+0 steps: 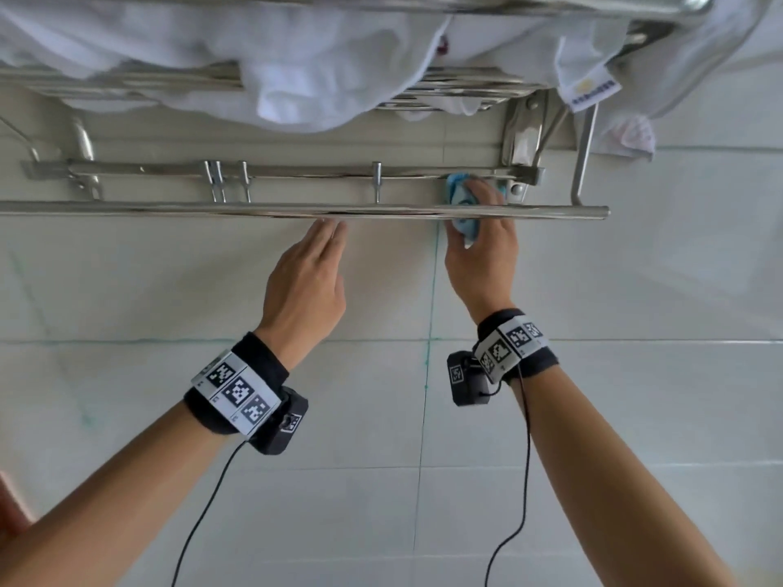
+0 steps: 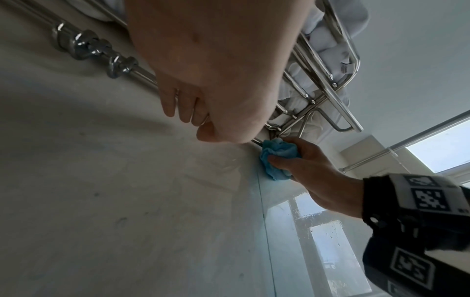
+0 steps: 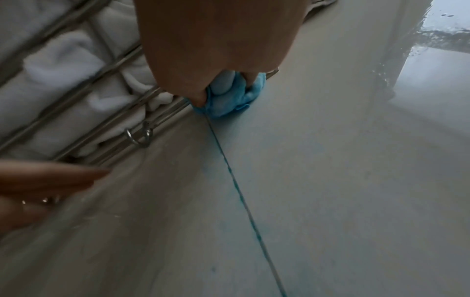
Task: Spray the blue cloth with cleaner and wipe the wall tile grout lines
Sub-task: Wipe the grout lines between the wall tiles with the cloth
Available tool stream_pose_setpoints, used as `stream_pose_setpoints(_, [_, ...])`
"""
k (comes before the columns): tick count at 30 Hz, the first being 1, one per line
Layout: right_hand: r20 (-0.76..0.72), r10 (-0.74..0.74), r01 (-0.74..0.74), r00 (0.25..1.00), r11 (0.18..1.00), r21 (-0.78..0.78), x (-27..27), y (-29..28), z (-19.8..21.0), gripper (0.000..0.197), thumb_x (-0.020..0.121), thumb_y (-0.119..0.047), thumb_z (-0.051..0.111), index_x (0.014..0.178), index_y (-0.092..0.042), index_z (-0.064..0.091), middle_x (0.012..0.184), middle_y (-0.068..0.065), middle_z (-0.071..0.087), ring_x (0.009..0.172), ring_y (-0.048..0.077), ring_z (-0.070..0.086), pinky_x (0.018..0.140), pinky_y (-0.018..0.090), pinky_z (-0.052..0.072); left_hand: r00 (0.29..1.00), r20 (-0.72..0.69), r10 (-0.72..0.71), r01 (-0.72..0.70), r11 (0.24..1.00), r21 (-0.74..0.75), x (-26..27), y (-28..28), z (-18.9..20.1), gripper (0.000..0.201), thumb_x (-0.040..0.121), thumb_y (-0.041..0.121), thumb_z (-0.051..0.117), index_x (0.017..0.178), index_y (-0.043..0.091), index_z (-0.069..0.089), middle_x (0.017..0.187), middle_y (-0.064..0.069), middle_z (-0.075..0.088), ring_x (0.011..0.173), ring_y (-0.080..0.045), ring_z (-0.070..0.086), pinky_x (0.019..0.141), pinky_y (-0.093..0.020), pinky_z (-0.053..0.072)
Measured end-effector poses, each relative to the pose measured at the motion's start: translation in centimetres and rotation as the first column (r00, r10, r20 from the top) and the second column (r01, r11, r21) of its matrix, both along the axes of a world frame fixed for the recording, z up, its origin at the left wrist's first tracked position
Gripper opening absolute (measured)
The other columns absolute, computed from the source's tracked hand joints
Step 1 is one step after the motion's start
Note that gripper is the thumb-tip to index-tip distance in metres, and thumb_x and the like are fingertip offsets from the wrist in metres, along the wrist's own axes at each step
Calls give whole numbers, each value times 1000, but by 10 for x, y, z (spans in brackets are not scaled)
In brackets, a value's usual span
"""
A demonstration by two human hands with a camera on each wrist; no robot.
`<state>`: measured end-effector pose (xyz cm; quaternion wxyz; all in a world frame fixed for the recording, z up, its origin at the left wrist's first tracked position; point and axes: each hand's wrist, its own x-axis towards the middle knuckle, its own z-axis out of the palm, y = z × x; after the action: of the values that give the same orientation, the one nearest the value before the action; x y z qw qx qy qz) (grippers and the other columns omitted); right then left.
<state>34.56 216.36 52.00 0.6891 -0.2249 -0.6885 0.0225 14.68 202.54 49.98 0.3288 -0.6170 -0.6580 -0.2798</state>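
1. The right hand (image 1: pixel 481 256) grips the bunched blue cloth (image 2: pixel 277 158), fingers curled round it, pressing it on the teal-stained vertical grout line (image 3: pixel 236 186) of the pale wall tiles (image 1: pixel 635 396), behind the chrome towel rail (image 1: pixel 296 211).
2. Risk: knuckles may strike the rail, loosening the grip.
3. The left hand (image 1: pixel 307 286), fingers straight and together, lies flat against the tiles under the rail; on a wet glaze it may slip.
4. Risk: the white towels (image 1: pixel 296 69) overhead may be snagged.

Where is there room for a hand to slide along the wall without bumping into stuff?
Bare tile spreads below the long front rail, left and right of the green-stained vertical grout line. It gets crowded higher up: between that rail and the hook bar the right hand already presses the blue cloth, with hooks and white towels above. The left hand reaches just under the rail.
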Motion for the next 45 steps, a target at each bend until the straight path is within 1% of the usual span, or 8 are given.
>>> stream_pose_setpoints(2, [36, -54, 53, 998, 998, 21, -10, -2, -13, 45, 89, 0, 70, 131, -12, 62, 134, 2, 64, 122, 25, 59, 108, 27, 45, 1000, -8, -4, 5, 1000, 6, -4, 3, 1, 63, 91, 0, 53, 153, -2, 42, 159, -19, 44, 147, -34, 42, 117, -45, 40])
stream_pose_setpoints(8, [282, -184, 164, 941, 982, 95, -25, -7, -43, 52, 85, 2, 68, 135, -11, 60, 136, 1, 62, 126, 32, 54, 100, 40, 53, 1000, -12, -17, 17, 1000, 3, -2, 17, 10, 59, 92, 2, 51, 150, -2, 45, 151, -19, 50, 141, -36, 46, 119, -43, 36])
stream_pose_setpoints(10, [265, -186, 169, 946, 982, 89, -23, -7, -28, 45, 87, 0, 68, 129, -13, 61, 127, 1, 65, 119, 30, 55, 86, 44, 57, 999, -20, -36, 37, 999, 22, -3, 23, 12, 62, 87, 0, 53, 148, -1, 47, 153, -19, 49, 139, -37, 48, 120, -43, 37])
stream_pose_setpoints(16, [79, -243, 227, 967, 958, 176, -29, 3, -2, 48, 82, 11, 66, 126, -9, 65, 130, 4, 67, 126, 21, 51, 103, 51, 53, 999, -39, -15, 16, 999, 31, -4, 38, 8, 73, 85, 0, 55, 156, 2, 39, 165, -16, 35, 150, -33, 38, 125, -41, 30])
stream_pose_setpoints(21, [209, -345, 310, 915, 933, 184, -29, -1, -38, 53, 77, 9, 63, 125, -14, 65, 126, -3, 66, 114, 34, 53, 65, 39, 58, 999, -21, 29, -28, 999, 23, -6, 41, 0, 71, 91, 2, 55, 159, 2, 34, 165, -16, 36, 153, -34, 32, 128, -41, 23])
stream_pose_setpoints(27, [241, -358, 326, 902, 931, 161, -21, -5, -21, 43, 77, 7, 66, 113, -16, 65, 112, -5, 67, 110, 30, 54, 57, 40, 55, 999, -25, 26, -26, 1000, 18, -7, 42, -3, 76, 91, 2, 56, 161, 3, 28, 166, -17, 33, 156, -34, 27, 127, -39, 20])
stream_pose_setpoints(36, [269, -403, 376, 875, 915, 149, -31, -6, -53, 53, 78, 6, 61, 125, -16, 66, 134, -8, 64, 117, 34, 53, 59, 31, 48, 1000, -24, 0, 1, 1000, 17, -11, 40, -4, 76, 94, 1, 49, 164, 4, 21, 170, -12, 24, 159, -28, 18, 130, -40, 17])
stream_pose_setpoints(45, [178, -409, 400, 895, 912, 86, -28, -14, -6, 37, 84, 0, 64, 117, -16, 66, 112, -1, 68, 107, 34, 54, 66, 37, 51, 999, -33, -40, 41, 998, 36, -11, 37, -6, 81, 86, -4, 49, 162, 3, 26, 169, -13, 27, 159, -29, 20, 128, -42, 23])
